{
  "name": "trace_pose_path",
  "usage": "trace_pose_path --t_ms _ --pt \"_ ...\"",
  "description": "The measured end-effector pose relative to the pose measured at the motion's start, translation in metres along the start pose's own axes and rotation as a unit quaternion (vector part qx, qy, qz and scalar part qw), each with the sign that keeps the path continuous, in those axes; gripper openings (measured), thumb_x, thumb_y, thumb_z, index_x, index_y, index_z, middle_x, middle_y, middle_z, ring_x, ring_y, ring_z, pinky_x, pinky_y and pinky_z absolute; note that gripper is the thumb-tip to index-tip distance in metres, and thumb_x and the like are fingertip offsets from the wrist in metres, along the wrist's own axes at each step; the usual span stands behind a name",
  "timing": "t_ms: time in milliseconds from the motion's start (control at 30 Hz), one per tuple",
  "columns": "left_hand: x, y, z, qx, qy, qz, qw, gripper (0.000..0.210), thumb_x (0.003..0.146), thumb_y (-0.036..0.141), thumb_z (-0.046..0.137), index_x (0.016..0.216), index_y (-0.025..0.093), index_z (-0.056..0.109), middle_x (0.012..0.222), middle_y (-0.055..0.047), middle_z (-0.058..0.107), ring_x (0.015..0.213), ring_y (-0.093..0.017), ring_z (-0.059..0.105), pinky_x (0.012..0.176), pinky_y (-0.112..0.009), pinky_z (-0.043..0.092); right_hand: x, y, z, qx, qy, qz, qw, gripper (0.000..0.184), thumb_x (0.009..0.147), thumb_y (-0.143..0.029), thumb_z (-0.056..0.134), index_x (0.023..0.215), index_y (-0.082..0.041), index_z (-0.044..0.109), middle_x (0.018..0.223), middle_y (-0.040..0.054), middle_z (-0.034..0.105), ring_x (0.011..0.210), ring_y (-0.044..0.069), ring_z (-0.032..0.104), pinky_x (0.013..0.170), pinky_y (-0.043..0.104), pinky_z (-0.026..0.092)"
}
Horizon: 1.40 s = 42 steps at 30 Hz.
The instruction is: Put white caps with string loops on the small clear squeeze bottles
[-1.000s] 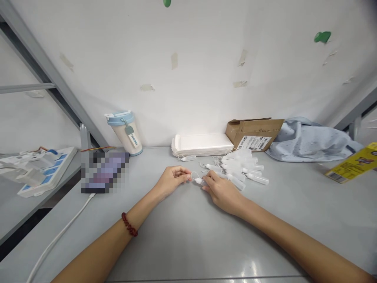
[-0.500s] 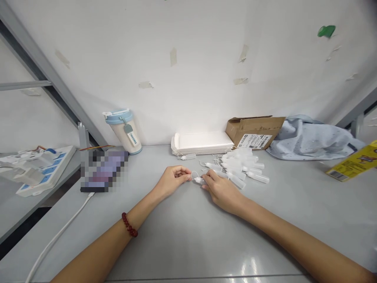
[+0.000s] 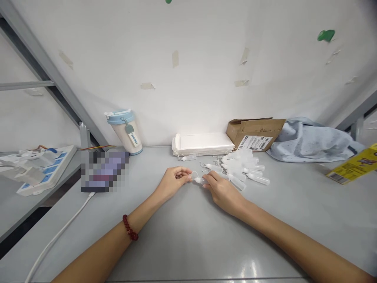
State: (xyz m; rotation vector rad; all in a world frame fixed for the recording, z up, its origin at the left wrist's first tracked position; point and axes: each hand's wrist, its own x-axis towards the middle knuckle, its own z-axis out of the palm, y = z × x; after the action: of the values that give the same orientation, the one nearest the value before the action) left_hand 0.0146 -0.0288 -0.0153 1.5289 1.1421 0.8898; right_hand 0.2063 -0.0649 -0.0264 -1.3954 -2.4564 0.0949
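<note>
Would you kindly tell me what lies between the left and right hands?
In the head view, a small plastic bottle's white tip and thin loop lie there.

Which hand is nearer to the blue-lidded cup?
Left. The left hand is in front of the cup and to its right; the right hand is farther right.

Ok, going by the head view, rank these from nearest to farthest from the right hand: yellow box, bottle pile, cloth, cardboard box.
1. Bottle pile, just beyond the right hand.
2. Cardboard box, behind the pile, by the wall.
3. Cloth, right of the cardboard box.
4. Yellow box, far right, at the picture's edge.
</note>
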Motion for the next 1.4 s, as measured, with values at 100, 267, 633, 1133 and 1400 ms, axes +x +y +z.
trace_pose_path --t_ms 100,267,633,1133,1400 --pt "-0.001 0.001 0.001 0.004 0.0 0.001 1.0 0.021 0.071 0.025 0.061 0.088 0.012 0.062 0.076 -0.004 0.067 0.077 -0.018 0.064 0.075 -0.03 0.047 0.001 0.0 0.003 -0.001 0.004 0.001 1.0 0.017 0.089 -0.014 0.042 0.103 -0.012 0.053 0.098 0.0109 0.056 0.074 0.019 0.059 0.063 0.03 0.048" --pt "-0.003 0.002 0.002 0.04 0.0 0.008 0.999 0.021 0.073 0.025 0.059 0.09 0.012 0.062 0.076 -0.004 0.066 0.074 -0.017 0.062 0.072 -0.028 0.045 0.001 -0.001 0.005 0.009 0.004 0.001 1.0 0.017 0.089 -0.014 0.043 0.102 -0.011 0.053 0.097 0.0114 0.056 0.074 0.02 0.059 0.064 0.031 0.049" --pt "-0.005 -0.001 0.006 0.078 -0.007 0.082 0.994 0.055 0.08 0.023 0.051 0.132 0.015 0.032 0.074 0.002 0.058 0.07 -0.013 0.052 0.072 -0.026 0.04 0.0 0.0 0.006 0.032 0.019 -0.003 0.999 0.014 0.088 -0.012 0.043 0.098 -0.012 0.053 0.094 0.0109 0.057 0.075 0.019 0.059 0.066 0.031 0.049" --pt "-0.011 0.001 0.01 0.089 0.018 0.129 0.987 0.039 0.083 0.023 0.049 0.121 0.018 0.041 0.076 0.001 0.057 0.077 -0.013 0.053 0.076 -0.026 0.039 -0.003 0.001 0.007 0.078 0.088 -0.037 0.992 0.02 0.09 -0.017 0.037 0.104 -0.014 0.051 0.09 0.0107 0.058 0.068 0.019 0.058 0.057 0.031 0.048" --pt "-0.003 0.007 -0.002 -0.083 0.053 -0.034 0.994 0.03 0.08 0.036 0.05 0.099 0.015 0.06 0.077 -0.003 0.061 0.075 -0.015 0.055 0.065 -0.026 0.041 0.001 0.002 0.001 0.085 0.123 -0.02 0.989 0.019 0.09 -0.017 0.039 0.105 -0.015 0.051 0.093 0.0109 0.057 0.075 0.02 0.059 0.065 0.033 0.05"
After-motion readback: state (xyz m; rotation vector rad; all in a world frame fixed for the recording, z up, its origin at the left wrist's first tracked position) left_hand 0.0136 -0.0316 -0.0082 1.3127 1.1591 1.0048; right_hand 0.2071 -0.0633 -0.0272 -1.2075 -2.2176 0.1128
